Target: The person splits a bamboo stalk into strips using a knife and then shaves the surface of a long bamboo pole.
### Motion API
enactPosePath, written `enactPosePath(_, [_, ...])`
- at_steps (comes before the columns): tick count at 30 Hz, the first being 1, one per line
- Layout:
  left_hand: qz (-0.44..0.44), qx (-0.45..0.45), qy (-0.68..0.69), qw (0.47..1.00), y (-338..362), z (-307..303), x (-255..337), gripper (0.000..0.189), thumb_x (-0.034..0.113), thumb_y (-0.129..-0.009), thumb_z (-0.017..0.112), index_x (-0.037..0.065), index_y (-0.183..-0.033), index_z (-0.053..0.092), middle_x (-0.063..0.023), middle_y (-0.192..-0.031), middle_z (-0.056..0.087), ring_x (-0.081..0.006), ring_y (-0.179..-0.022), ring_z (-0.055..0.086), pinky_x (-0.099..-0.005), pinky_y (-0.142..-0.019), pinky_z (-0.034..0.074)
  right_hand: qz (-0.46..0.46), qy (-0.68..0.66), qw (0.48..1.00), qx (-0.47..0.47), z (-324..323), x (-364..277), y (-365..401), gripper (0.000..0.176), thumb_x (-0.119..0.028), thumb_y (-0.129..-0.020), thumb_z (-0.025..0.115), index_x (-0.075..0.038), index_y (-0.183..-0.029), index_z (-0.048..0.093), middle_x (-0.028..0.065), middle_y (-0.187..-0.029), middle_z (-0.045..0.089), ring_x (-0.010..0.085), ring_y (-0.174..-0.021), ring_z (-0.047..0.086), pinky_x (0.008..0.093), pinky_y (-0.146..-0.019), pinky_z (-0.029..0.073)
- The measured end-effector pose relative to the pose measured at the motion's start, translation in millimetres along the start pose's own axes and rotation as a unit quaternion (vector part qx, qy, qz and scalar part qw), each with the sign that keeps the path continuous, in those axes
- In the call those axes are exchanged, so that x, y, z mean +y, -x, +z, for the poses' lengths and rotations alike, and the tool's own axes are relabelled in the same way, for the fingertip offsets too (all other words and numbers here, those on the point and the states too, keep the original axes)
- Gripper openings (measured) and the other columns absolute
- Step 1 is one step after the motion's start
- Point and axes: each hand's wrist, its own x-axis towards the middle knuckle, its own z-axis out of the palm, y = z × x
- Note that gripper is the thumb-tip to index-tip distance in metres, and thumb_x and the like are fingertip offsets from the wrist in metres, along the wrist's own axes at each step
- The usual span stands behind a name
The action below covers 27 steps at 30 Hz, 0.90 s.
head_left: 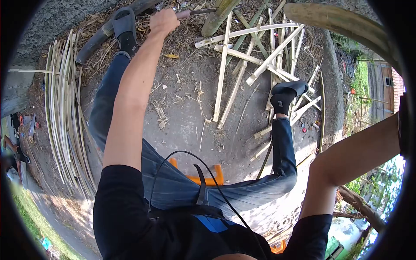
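My left hand (164, 21) reaches far forward, closed around the pinkish handle (183, 14) of a long-bladed knife. Its dark narrow blade (202, 11) points right and meets a thick greenish bamboo piece (213, 25) at the top of the view. Bent at the elbow, my right arm (353, 158) goes out past the right edge, so that hand is hidden. Pale split bamboo strips (232, 80) lie crisscrossed on the ground ahead, the nearest things to the knife. My right shoe (289, 88) rests among them.
Long thin strips (65, 112) lie bundled along the left. A dark pole (97, 43) lies by my left shoe (124, 21). A thick curved bamboo pole (336, 18) spans the upper right. Beneath me shows an orange stool (219, 174). A person (11, 158) appears at the far left.
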Motion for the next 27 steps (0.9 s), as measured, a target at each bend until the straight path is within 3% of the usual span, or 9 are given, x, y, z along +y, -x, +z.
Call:
enactPosePath(3, [-0.009,-0.003,-0.021,1.0,5.3,-2.0,-2.4,0.038,0.028,-0.086,0.072,0.005,-0.116,0.074,-0.0212,-0.114,0.074,-0.0379,-0.108,0.072,-0.0496,-0.094,0.057,0.193,0.023,0.977,-0.087,12.9,86.8,135.1,0.028,-0.006,-0.086,0.07,0.006,-0.111,0.065,0.0187,-0.115,0.07,0.027,-0.108,0.068,0.0426,-0.101,0.051])
enactPosePath(5, [-0.03,-0.115,0.053,0.992,8.5,-15.7,-2.3,0.064,0.038,-0.087,0.072,-0.007,-0.132,0.062,-0.0304,-0.129,0.065,-0.0408,-0.119,0.066,-0.0478,-0.097,0.055,0.365,0.17,0.9,-0.167,45.4,158.4,293.5,0.036,-0.007,-0.066,0.078,0.004,-0.1,0.072,0.014,-0.093,0.075,0.0237,-0.081,0.072,0.0306,-0.079,0.056])
enactPosePath(7, [0.013,-0.029,-0.011,0.999,7.0,4.0,-3.4,0.039,0.028,-0.085,0.073,0.004,-0.115,0.074,-0.0196,-0.113,0.075,-0.0368,-0.108,0.072,-0.0487,-0.094,0.057,0.541,0.325,0.719,-0.291,41.1,219.9,435.3,0.04,-0.018,-0.061,0.081,0.007,-0.091,0.073,0.0162,-0.085,0.074,0.0258,-0.074,0.071,0.0334,-0.071,0.057])
enactPosePath(8, [-0.015,-0.136,0.024,0.99,15.9,39.0,-20.0,0.04,0.029,-0.084,0.074,0.004,-0.115,0.074,-0.0193,-0.117,0.074,-0.0357,-0.11,0.072,-0.0463,-0.095,0.057,0.751,0.131,0.579,-0.289,25.7,246.5,462.6,0.034,-0.02,-0.056,0.082,0.005,-0.079,0.075,0.0188,-0.081,0.074,0.0309,-0.072,0.072,0.0357,-0.072,0.059])
enactPosePath(10, [-0.116,-0.169,0.068,0.976,46.1,91.9,-27.8,0.045,0.026,-0.084,0.076,0.005,-0.124,0.07,-0.0205,-0.127,0.07,-0.0355,-0.12,0.067,-0.0446,-0.104,0.052,0.629,0.325,0.624,-0.329,18.9,250.7,517.9,0.035,-0.023,-0.053,0.082,0.002,-0.077,0.076,0.0154,-0.078,0.073,0.0284,-0.072,0.071,0.0349,-0.072,0.057])
enactPosePath(15, [-0.115,-0.159,0.08,0.977,62.2,149.7,-38.4,0.042,0.034,-0.083,0.08,0.003,-0.111,0.076,-0.0209,-0.112,0.075,-0.036,-0.107,0.072,-0.0448,-0.094,0.057,0.631,0.194,0.695,-0.284,-23.4,224.3,536.3,0.04,-0.014,-0.054,0.082,0.006,-0.086,0.069,0.0071,-0.077,0.069,0.0215,-0.072,0.065,0.0366,-0.072,0.054])
enactPosePath(18, [-0.116,-0.161,0.055,0.979,47.8,122.2,-47.4,0.042,0.033,-0.082,0.077,0.002,-0.11,0.076,-0.0218,-0.112,0.074,-0.0365,-0.107,0.072,-0.0461,-0.092,0.057,0.631,0.214,0.679,-0.307,-28.1,210.2,486.0,0.044,-0.02,-0.054,0.081,0.005,-0.088,0.068,0.0133,-0.079,0.071,0.0242,-0.076,0.067,0.0374,-0.077,0.054])
enactPosePath(25, [-0.081,-0.155,0.097,0.98,56.7,55.8,-30.8,0.039,0.022,-0.076,0.07,0.0,-0.109,0.076,-0.025,-0.113,0.073,-0.0383,-0.108,0.071,-0.0455,-0.093,0.056,0.465,0.246,0.808,-0.265,-37.6,139.5,357.5,0.048,-0.009,-0.054,0.078,0.006,-0.098,0.067,0.0081,-0.084,0.07,0.0195,-0.077,0.066,0.0328,-0.076,0.053])
enactPosePath(27, [-0.077,-0.176,0.1,0.976,74.9,20.7,-23.3,0.039,0.022,-0.077,0.069,0.0,-0.108,0.076,-0.0245,-0.109,0.074,-0.0376,-0.104,0.073,-0.0447,-0.09,0.057,0.485,0.289,0.774,-0.285,-41.3,114.3,317.9,0.044,-0.011,-0.055,0.077,0.007,-0.094,0.066,0.0096,-0.077,0.069,0.0199,-0.07,0.066,0.0335,-0.068,0.053])
